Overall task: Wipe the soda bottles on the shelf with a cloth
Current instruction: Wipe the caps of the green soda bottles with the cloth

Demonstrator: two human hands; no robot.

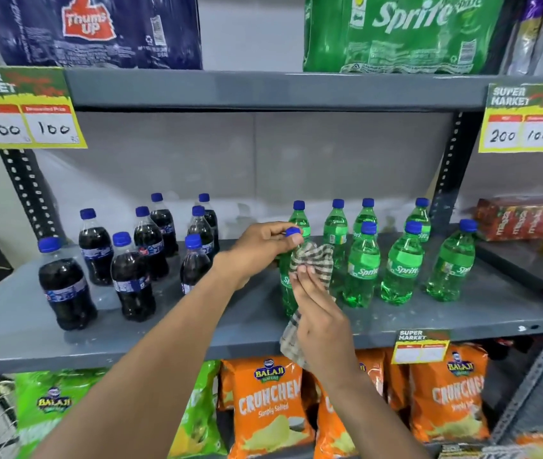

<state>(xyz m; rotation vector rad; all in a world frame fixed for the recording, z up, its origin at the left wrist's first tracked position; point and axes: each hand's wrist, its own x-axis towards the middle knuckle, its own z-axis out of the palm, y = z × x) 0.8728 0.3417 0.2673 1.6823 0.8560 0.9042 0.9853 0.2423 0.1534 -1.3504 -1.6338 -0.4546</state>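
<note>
At centre frame, a left hand (263, 241) pinches the blue cap of a green soda bottle (288, 293) standing on the grey shelf (197, 326), while the right hand (321, 313), fingers closed on a checked cloth (316, 260), presses it against the bottle's side.

Left hand (260, 241) gripping green bottle's (287, 289) cap, right hand (319, 313) apparently pressing checked cloth (316, 260) against it.
</note>
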